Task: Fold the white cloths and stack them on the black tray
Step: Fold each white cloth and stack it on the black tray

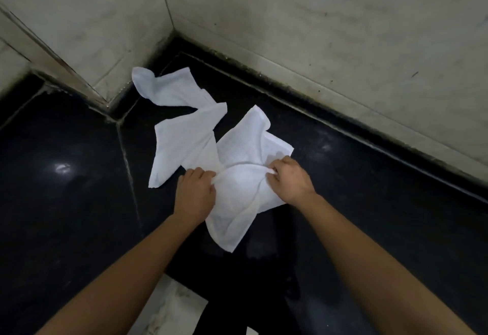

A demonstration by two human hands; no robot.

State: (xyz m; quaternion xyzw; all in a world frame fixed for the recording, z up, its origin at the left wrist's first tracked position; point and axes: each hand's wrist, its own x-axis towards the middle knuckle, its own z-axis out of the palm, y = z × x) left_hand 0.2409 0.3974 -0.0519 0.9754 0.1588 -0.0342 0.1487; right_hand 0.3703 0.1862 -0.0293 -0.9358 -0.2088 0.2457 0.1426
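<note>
The cloth (237, 202) looks soft, light and floppy, crumpled on the black bench (66, 202) beside more cloths (184, 147), with the left hand (195, 192) and right hand (290, 181) each in a tight grip on its top edge; corners look best to hold.

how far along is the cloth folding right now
Done: nothing, no folded cloth or stack shows. In hand: the left hand and right hand grip the nearest cloth, crumpled. Left: folding it, the rumpled cloths behind it, and all stacking.
</note>
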